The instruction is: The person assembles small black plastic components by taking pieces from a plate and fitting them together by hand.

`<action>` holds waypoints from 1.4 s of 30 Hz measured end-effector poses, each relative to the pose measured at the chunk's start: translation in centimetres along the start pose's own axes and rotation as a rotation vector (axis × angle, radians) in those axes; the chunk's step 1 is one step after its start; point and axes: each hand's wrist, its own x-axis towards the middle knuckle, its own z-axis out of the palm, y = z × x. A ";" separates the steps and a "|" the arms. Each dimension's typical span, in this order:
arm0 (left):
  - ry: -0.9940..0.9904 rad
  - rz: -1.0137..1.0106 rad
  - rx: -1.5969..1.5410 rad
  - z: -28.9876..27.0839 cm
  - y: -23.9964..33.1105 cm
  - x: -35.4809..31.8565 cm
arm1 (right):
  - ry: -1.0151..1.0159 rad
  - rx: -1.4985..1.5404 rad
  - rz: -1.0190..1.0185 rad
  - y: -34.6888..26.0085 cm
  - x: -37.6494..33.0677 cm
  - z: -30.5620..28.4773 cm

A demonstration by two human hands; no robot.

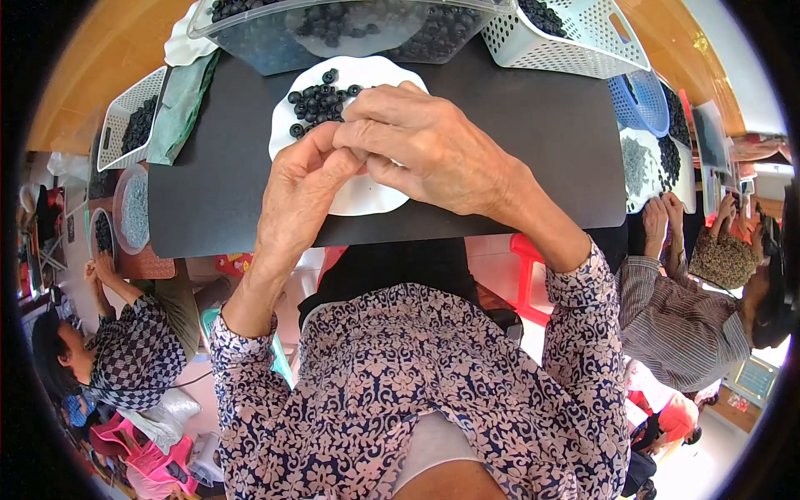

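Over a white scalloped plate (377, 197) on the dark table, my left hand (307, 179) and my right hand (433, 146) meet with their fingertips pressed together. What they pinch is hidden behind the fingers and too small to make out. Small round black pieces (319, 102), some showing a hole or ring, are heaped on the far left part of the plate, just beyond my fingers. Behind the plate stands a clear plastic tub (275, 48) holding many more of the black pieces.
White perforated baskets with black pieces stand at the far right (575, 52) and left (110, 137). A green cloth-like sheet (179, 108) lies beside the left one. A blue basket (642, 104) sits further right. People work at both sides. A red stool (527, 279) is below the table (533, 167).
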 end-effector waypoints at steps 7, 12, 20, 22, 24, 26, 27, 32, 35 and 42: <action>-0.026 -0.019 -0.545 0.5 -1.0 0.6 | 0.184 -0.072 0.132 0.0 -0.8 1.1; -0.028 -0.014 -0.600 0.8 -1.8 0.5 | 0.207 -0.163 0.181 -0.2 -1.3 2.2; 0.006 0.097 -0.286 0.0 -0.3 -0.6 | 0.275 -0.098 0.154 0.4 -1.8 2.6; 0.071 0.106 -0.126 -0.4 -0.1 -1.2 | 0.277 -0.071 0.167 0.7 -2.1 2.7; 0.136 0.114 0.036 -1.1 0.2 -1.5 | 0.279 -0.042 0.178 1.0 -2.1 2.8; 0.198 0.232 0.341 -1.9 0.6 -1.3 | 0.330 0.005 0.198 1.3 -2.1 2.7; 0.201 0.230 0.345 -2.3 0.7 -1.0 | 0.332 0.010 0.197 1.4 -2.0 2.8; 0.112 0.595 1.082 -2.6 1.2 0.8 | 0.359 0.142 0.335 1.9 -1.7 2.6; -0.032 0.588 1.234 -2.1 1.0 1.9 | 0.361 0.359 0.518 2.3 -1.9 2.5; -0.210 0.557 1.406 -1.6 0.7 3.4 | 0.373 0.664 0.633 2.9 -2.3 1.6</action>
